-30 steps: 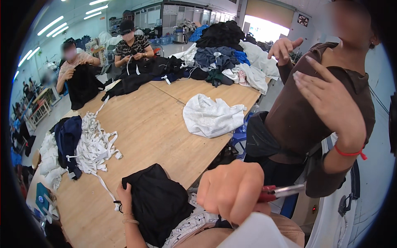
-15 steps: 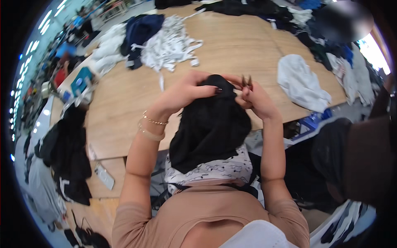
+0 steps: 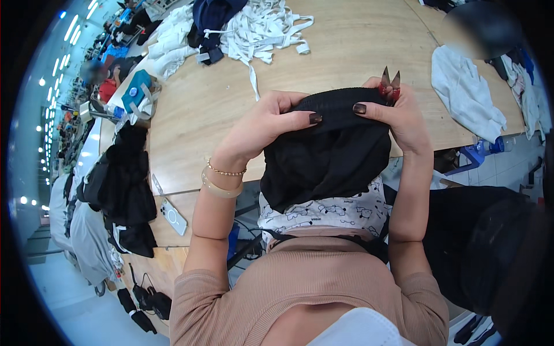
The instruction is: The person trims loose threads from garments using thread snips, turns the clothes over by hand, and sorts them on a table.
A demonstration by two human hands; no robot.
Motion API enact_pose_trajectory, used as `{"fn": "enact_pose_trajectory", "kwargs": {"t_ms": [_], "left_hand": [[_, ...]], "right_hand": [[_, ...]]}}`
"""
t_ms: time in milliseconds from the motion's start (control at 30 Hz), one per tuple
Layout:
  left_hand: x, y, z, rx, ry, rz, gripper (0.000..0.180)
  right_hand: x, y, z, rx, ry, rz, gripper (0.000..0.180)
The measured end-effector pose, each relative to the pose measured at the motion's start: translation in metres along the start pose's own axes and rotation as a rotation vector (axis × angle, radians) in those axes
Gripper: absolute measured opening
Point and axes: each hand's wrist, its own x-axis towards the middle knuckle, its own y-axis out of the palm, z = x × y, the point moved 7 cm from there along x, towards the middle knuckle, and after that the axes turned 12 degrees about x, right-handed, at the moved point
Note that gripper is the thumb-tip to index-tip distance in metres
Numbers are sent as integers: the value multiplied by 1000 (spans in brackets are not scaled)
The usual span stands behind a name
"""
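Observation:
Both my hands hold up a black knit garment (image 3: 329, 155) above my lap, at its ribbed upper edge. My left hand (image 3: 262, 127) pinches the edge from the left, thumb on the front. Gripping the right side of that edge, my right hand (image 3: 398, 118) also holds small red-handled thread snips (image 3: 389, 81) whose blades point up past the fingers. The cloth hangs down over a white printed fabric (image 3: 323, 210) on my lap.
A wooden table (image 3: 346, 46) lies ahead with white strips (image 3: 259, 23), a dark blue cloth (image 3: 213, 17) and a white garment (image 3: 467, 92). Black garments (image 3: 124, 190) and a phone (image 3: 173, 216) lie at the left. A person in dark clothes (image 3: 485, 254) stands at my right.
The view tipped from the room down to my lap. My hands drew the black garment nearer and higher, with the snips now upright in my right hand.

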Motion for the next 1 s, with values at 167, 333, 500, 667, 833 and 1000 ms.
{"fn": "enact_pose_trajectory", "kwargs": {"t_ms": [167,333,500,667,833,1000], "left_hand": [[1,-1,10,55,28,-69,17],[-25,8,-23,979,751,-738,21],[-40,20,-16,1126,1045,-749,41],[-42,22,-5,1055,1091,-725,37],[-45,25,-1,1005,1080,-715,37],[-45,26,3,1019,1104,-703,37]], "right_hand": [[-5,5,-1,-68,-3,-27,18],[-43,45,21,-508,-256,108,16],[-66,64,9,-467,-290,138,30],[-73,67,1,-429,-240,164,22],[-71,74,3,-531,-226,273,24],[-72,74,2,-597,-131,332,25]]}}
